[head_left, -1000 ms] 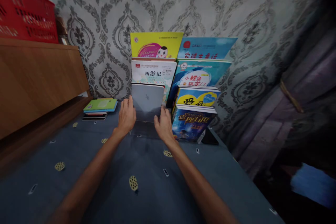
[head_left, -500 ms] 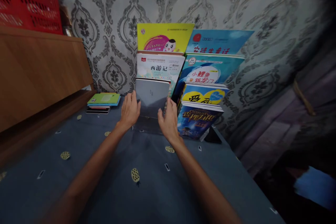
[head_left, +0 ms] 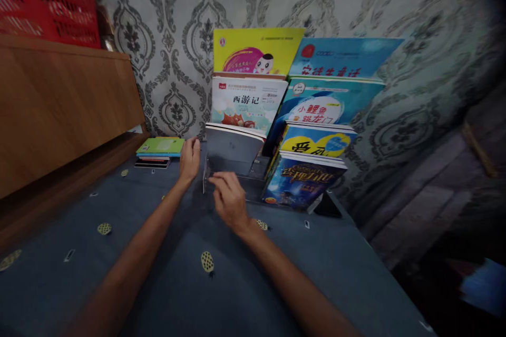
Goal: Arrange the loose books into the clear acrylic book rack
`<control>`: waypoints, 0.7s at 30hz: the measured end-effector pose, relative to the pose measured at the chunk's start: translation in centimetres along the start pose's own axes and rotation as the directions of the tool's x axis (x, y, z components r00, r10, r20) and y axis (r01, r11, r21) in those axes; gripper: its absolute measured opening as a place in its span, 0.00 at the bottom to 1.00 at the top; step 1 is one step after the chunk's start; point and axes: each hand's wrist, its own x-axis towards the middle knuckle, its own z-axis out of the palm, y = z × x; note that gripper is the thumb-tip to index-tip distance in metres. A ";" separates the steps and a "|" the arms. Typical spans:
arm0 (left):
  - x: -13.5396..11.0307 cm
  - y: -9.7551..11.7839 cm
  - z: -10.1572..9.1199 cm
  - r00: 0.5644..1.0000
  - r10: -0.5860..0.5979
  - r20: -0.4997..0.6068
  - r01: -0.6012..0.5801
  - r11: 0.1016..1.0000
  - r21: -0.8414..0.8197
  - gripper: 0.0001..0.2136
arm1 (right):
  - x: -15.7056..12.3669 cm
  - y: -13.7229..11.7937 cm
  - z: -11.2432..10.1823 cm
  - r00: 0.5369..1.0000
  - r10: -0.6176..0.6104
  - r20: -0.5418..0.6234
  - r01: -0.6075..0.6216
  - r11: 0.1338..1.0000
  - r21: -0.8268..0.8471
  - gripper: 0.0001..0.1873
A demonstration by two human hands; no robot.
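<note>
A clear book stand (head_left: pixel 253 188) holds two columns of upright books in tiers. In its front left tier a dark grey book (head_left: pixel 231 151) leans back. My left hand (head_left: pixel 190 159) is just left of the stand, fingers stretched upward and nothing visible in them. My right hand (head_left: pixel 231 197) hovers at the stand's front left, its fingers loosely bent near the clear lip; I cannot tell whether they touch it. Behind the grey book stand a white book (head_left: pixel 247 100) and a yellow book (head_left: pixel 256 50). A dark blue book (head_left: pixel 302 181) fills the front right tier.
A small stack of books (head_left: pixel 160 147) lies left of my left hand on the blue patterned cloth (head_left: pixel 166 274). A wooden cabinet (head_left: pixel 67 110) with a red basket (head_left: pixel 47 2) borders the left. Patterned wallpaper (head_left: pixel 174 63) rises behind. A dark curtain (head_left: pixel 435 189) hangs at the right.
Both hands have come off the grey book's sides. My right hand has moved left and down to the stand's front; the grey book now sits lower and leans back, showing more of the white book.
</note>
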 end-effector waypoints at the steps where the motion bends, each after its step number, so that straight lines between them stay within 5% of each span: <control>1: 0.0 -1.3 0.1 0.996 -0.083 0.035 0.079 0.992 0.097 0.17 | -0.9 -0.1 0.9 0.997 -0.025 0.074 0.024 1.000 0.016 0.18; 3: -0.1 -3.9 0.1 0.974 -0.214 0.077 0.185 0.943 0.276 0.15 | -2.6 -0.3 2.4 0.970 -0.077 0.229 0.070 0.997 0.040 0.16; 7: -0.1 -8.5 -0.4 0.959 -0.268 0.093 0.210 0.891 0.402 0.18 | -4.4 -0.2 3.6 0.894 -0.045 0.446 0.015 0.998 0.069 0.13; 14: 4.9 -14.5 0.0 0.875 -0.335 0.348 -0.050 0.654 0.755 0.32 | -4.2 0.2 3.0 0.844 0.009 0.536 -0.041 0.998 0.048 0.11; 21: 11.2 -18.6 1.9 0.702 -0.465 0.539 -0.158 0.636 0.755 0.36 | -4.5 0.3 2.9 0.818 0.014 0.574 -0.025 1.000 0.011 0.09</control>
